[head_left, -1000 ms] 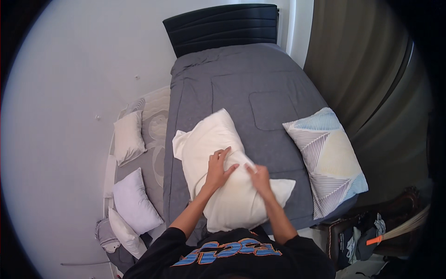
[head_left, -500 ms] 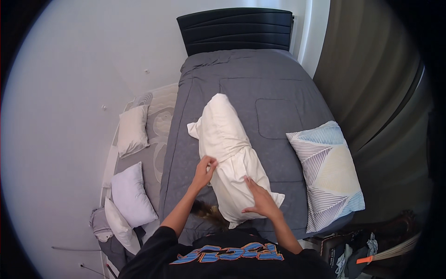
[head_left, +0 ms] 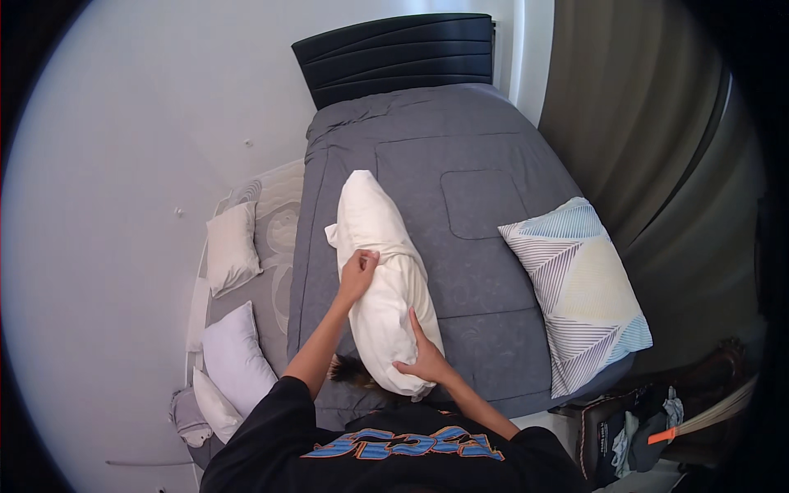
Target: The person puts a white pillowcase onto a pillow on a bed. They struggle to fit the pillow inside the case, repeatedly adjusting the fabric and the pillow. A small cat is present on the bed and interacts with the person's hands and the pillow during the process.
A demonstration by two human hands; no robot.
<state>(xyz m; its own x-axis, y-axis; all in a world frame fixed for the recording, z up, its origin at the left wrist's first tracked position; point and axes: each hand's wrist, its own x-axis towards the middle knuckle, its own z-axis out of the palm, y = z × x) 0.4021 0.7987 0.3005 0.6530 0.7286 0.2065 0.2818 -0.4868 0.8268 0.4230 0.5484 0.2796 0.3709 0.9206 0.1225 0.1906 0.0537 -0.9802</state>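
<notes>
A long white pillow in a loose cloth case [head_left: 380, 316] lies lengthwise on the grey bed cover, a fold of cloth crossing its middle. At that fold my left hand [head_left: 358, 275] is closed, its fingers and thumb pinching the case's left edge. Lower down, my right hand [head_left: 424, 357] grips the pillow's near right side, thumb over the top and fingers along the flank. A dark, furry-looking thing [head_left: 348, 369] shows beside the near end, mostly hidden by my arm and the pillow.
The grey-covered bed [head_left: 485, 279] has a black headboard [head_left: 399, 57]. A patterned pillow [head_left: 579, 296] lies at its right edge. To the left are a beige pillow [head_left: 233, 249] and a white pillow [head_left: 238, 357] on a lower mattress. Dark curtains [head_left: 633, 123] hang at right; a broom [head_left: 711, 415] is near.
The pillow's right side is drawn inward, so it looks narrower. My left hand has moved up along it, and my right hand now wraps its side rather than lying on top.
</notes>
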